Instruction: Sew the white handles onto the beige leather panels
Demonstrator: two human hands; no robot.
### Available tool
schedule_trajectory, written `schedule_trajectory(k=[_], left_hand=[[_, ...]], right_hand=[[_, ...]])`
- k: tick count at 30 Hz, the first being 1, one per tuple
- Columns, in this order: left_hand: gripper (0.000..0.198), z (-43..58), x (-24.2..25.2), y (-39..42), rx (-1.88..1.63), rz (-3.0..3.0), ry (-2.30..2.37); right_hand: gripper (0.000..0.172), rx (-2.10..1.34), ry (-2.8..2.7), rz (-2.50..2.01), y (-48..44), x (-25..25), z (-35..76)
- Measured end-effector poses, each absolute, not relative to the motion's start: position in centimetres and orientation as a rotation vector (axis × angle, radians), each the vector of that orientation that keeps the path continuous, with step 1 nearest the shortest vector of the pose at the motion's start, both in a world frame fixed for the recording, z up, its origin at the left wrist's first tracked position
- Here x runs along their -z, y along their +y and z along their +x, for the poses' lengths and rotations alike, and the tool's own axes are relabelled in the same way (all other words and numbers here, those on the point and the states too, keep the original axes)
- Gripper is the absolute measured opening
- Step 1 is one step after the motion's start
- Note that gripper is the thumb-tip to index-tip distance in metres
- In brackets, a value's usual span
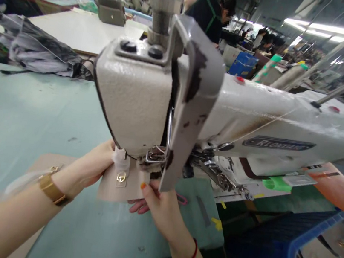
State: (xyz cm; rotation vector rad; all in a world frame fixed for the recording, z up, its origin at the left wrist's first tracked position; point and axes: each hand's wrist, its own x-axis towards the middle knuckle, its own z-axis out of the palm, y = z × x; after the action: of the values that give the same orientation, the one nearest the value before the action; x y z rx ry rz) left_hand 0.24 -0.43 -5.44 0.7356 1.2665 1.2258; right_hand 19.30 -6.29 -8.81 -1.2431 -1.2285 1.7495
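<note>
A beige panel (130, 188) with a small gold clasp (121, 177) lies under the head of a white sewing machine (131, 101). My left hand (97, 162) is at the panel's left side, its fingers hidden behind the machine head. At the panel's right edge, my right hand (159, 204) pinches it, the thumb on top and other fingers underneath. White wrapping (121, 160) covers part of the strap above the clasp. Another beige piece (57, 161) lies beneath my left forearm.
A blue crate (295, 246) with beige pieces stands at the lower right. Pink-handled snips (181, 199) lie right of my right hand. Grey fabric (44, 49) is heaped at the back left. A person (205, 15) stands beyond the machine.
</note>
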Motion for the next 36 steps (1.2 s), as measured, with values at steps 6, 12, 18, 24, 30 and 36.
schedule_trajectory(k=[6, 12, 18, 24, 30, 36], left_hand=[[0.048, 1.8, 8.4, -8.2, -1.295, 0.502, 1.209], [0.037, 6.1, 9.1, -10.5, -1.252, 0.411, 1.108], [0.042, 5.6, 8.4, -9.2, -1.064, 0.540, 1.358], [0.038, 4.9, 7.8, -9.4, -0.973, 0.674, 1.522], [0.032, 5.1, 7.3, -9.3, -0.991, 0.749, 1.672], [0.044, 5.0, 8.9, -9.2, -0.984, 0.579, 1.319]], right_hand=[[0.052, -1.858, -1.149, -1.187, -7.6, 8.1, 19.6], [0.053, -1.843, -1.136, -1.135, -8.2, 7.9, 19.5], [0.045, -1.815, -1.173, -1.161, -8.1, 7.6, 19.5], [0.035, -1.763, -1.229, -1.193, -8.1, 7.3, 19.7], [0.033, -1.769, -1.204, -1.201, -8.0, 7.5, 19.6], [0.042, -1.866, -1.105, -1.098, -8.0, 8.2, 19.6]])
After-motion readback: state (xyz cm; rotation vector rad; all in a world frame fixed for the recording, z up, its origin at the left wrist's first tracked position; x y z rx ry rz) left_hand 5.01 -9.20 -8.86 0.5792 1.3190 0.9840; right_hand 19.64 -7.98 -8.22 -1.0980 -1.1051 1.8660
